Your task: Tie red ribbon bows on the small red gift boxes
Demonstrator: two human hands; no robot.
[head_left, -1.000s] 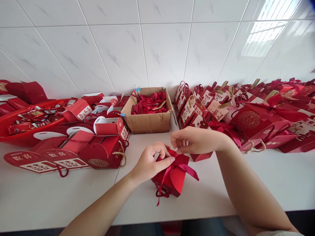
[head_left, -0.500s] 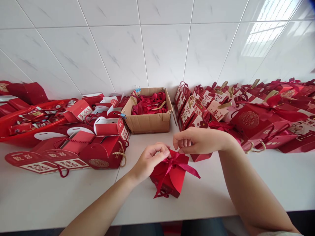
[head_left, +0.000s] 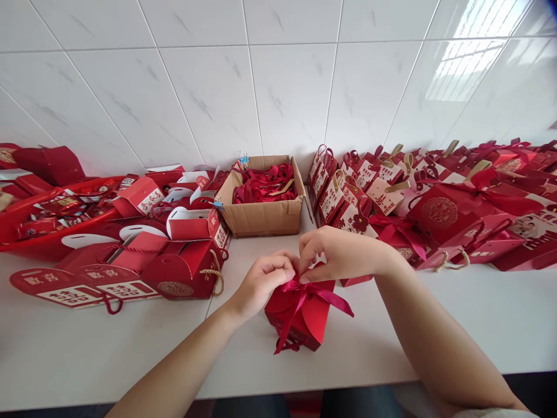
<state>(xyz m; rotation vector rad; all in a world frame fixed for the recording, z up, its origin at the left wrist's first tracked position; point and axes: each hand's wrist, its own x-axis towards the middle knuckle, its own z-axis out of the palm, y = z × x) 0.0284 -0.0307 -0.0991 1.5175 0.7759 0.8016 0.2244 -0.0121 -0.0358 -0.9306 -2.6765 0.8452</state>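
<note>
My left hand (head_left: 265,278) and right hand (head_left: 337,255) meet fingertip to fingertip above the red gift box (head_left: 300,316), both pinched on the knot of its red ribbon (head_left: 304,290). The box stands upright on the white bench (head_left: 130,348), directly beneath both hands, equally near each. Ribbon tails trail right and down-left. A cardboard box (head_left: 263,215) sits beyond.

Satin ribbon (head_left: 304,290) on matt card box (head_left: 300,319); brown cardboard carton (head_left: 261,217); glossy wall tiles (head_left: 217,87).
</note>
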